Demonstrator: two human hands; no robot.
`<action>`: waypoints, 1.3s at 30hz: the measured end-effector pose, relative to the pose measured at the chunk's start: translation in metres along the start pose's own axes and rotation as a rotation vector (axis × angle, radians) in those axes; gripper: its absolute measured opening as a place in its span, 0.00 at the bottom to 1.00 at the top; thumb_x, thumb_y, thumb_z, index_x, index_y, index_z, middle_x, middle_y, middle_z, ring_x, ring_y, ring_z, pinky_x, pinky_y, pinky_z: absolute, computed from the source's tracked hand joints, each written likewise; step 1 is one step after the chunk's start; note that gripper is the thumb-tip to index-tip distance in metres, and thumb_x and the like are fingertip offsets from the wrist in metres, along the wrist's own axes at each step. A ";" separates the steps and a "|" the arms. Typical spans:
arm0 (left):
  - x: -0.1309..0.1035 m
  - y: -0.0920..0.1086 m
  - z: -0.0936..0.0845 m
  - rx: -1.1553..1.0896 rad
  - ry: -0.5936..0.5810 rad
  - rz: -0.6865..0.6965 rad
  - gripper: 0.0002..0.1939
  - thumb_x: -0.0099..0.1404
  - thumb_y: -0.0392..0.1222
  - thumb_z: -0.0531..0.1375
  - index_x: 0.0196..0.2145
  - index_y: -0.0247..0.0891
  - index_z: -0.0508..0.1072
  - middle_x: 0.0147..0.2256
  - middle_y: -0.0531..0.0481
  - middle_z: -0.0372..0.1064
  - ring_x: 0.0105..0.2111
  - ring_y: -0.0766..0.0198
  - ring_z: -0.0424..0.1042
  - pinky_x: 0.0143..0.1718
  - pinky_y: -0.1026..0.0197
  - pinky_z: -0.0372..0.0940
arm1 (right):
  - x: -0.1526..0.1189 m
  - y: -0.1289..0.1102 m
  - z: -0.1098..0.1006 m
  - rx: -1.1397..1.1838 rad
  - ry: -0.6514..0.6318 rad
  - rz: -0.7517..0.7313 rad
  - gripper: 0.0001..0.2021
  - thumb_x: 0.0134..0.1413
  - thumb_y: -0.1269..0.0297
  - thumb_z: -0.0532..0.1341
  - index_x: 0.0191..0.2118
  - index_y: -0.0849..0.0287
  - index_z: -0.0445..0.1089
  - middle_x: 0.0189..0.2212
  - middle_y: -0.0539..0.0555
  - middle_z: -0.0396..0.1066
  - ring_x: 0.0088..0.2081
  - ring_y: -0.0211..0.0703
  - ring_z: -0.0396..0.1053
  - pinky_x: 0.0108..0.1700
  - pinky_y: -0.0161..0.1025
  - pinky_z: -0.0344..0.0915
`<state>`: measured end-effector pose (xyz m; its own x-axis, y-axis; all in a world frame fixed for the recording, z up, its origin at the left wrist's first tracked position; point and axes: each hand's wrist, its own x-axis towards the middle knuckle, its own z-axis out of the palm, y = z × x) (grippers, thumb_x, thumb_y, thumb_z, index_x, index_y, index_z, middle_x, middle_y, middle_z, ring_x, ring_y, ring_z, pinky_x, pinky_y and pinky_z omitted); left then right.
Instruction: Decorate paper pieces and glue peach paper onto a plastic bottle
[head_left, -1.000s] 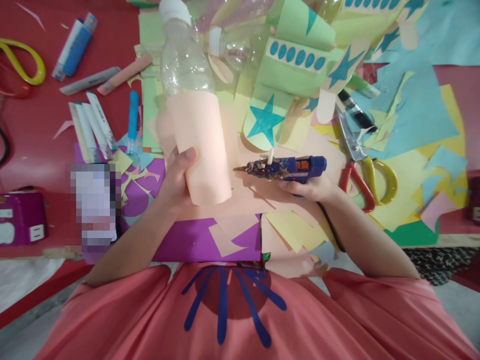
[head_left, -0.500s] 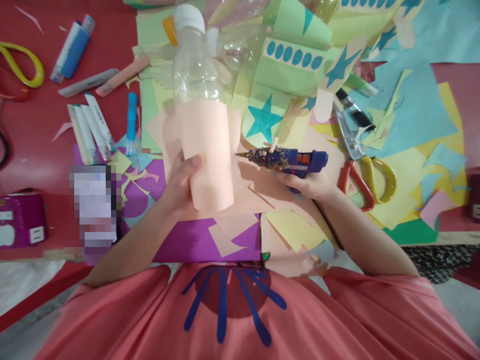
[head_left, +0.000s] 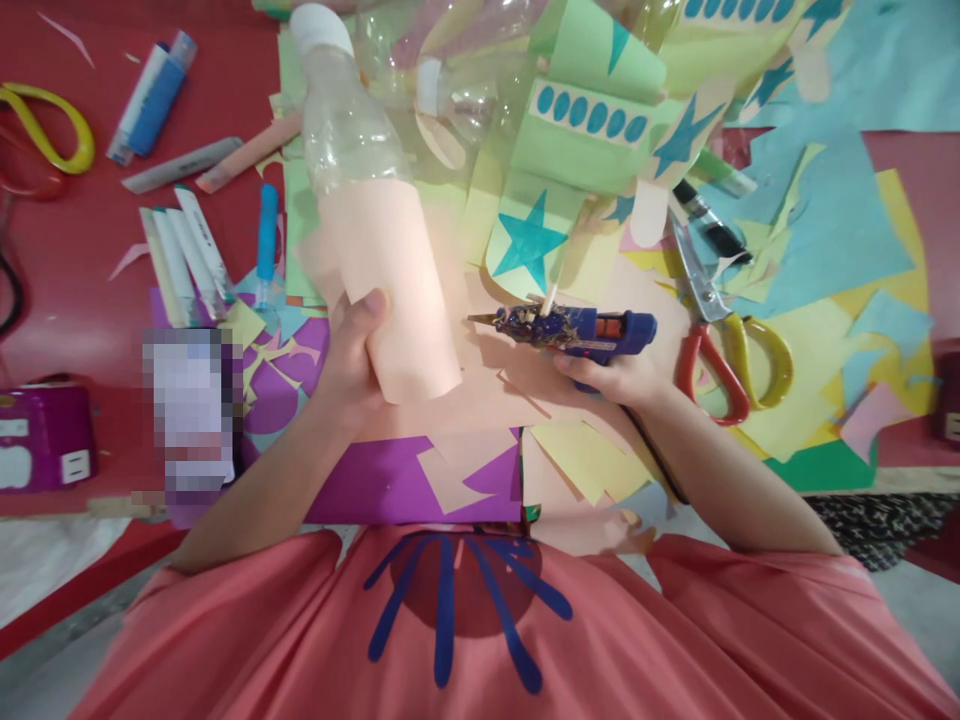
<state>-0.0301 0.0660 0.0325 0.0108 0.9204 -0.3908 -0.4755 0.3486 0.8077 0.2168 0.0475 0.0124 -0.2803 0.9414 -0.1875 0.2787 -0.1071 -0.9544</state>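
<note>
A clear plastic bottle (head_left: 352,130) with a white cap has peach paper (head_left: 397,280) wrapped round its lower part. My left hand (head_left: 356,350) grips it near the base, thumb on the paper, and the bottle leans with its cap to the upper left. In my right hand (head_left: 619,375) is a blue glue gun (head_left: 585,330), its nozzle pointing left at the bottle but apart from it. Brownish strands cling around the front of the gun. Peach paper (head_left: 487,390) lies beneath both hands.
Scissors with red and yellow handles (head_left: 765,370) lie right of my right hand. Markers (head_left: 184,250) and a phone (head_left: 191,410) are at the left. Green paper with a blue star (head_left: 530,238) and paper scraps cover the area beyond the gun.
The bottle has tilted, its cap swinging left, and its base has shifted slightly left and up, away from the nozzle. The glue gun has stayed nearly in place.
</note>
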 end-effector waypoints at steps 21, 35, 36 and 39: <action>-0.003 -0.003 -0.005 0.064 -0.034 0.046 0.32 0.40 0.58 0.74 0.42 0.49 0.74 0.38 0.58 0.77 0.45 0.56 0.74 0.33 0.60 0.68 | -0.005 -0.007 0.007 -0.090 0.043 0.005 0.10 0.41 0.61 0.65 0.23 0.57 0.63 0.17 0.46 0.62 0.20 0.32 0.57 0.22 0.33 0.55; -0.005 0.000 -0.003 0.096 -0.038 0.002 0.35 0.43 0.57 0.73 0.49 0.52 0.72 0.31 0.58 0.76 0.47 0.53 0.72 0.38 0.57 0.68 | 0.012 -0.018 -0.031 0.280 0.288 0.453 0.11 0.49 0.62 0.67 0.28 0.59 0.65 0.16 0.48 0.68 0.15 0.33 0.64 0.17 0.31 0.59; -0.005 -0.001 -0.004 0.109 -0.044 -0.006 0.35 0.44 0.57 0.72 0.50 0.52 0.72 0.32 0.58 0.76 0.46 0.53 0.73 0.37 0.57 0.68 | 0.012 -0.019 -0.033 0.285 0.285 0.471 0.11 0.49 0.62 0.68 0.28 0.59 0.65 0.17 0.49 0.69 0.15 0.33 0.65 0.17 0.32 0.60; -0.005 -0.002 -0.006 0.141 -0.065 -0.030 0.35 0.46 0.59 0.71 0.51 0.49 0.71 0.36 0.56 0.77 0.46 0.52 0.74 0.35 0.57 0.68 | 0.009 -0.017 -0.043 0.154 0.322 0.490 0.10 0.50 0.62 0.68 0.29 0.60 0.67 0.20 0.52 0.71 0.19 0.36 0.68 0.21 0.35 0.64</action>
<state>-0.0345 0.0595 0.0305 0.0822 0.9173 -0.3896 -0.3460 0.3928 0.8520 0.2487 0.0714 0.0371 0.1463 0.8175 -0.5571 0.1617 -0.5754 -0.8018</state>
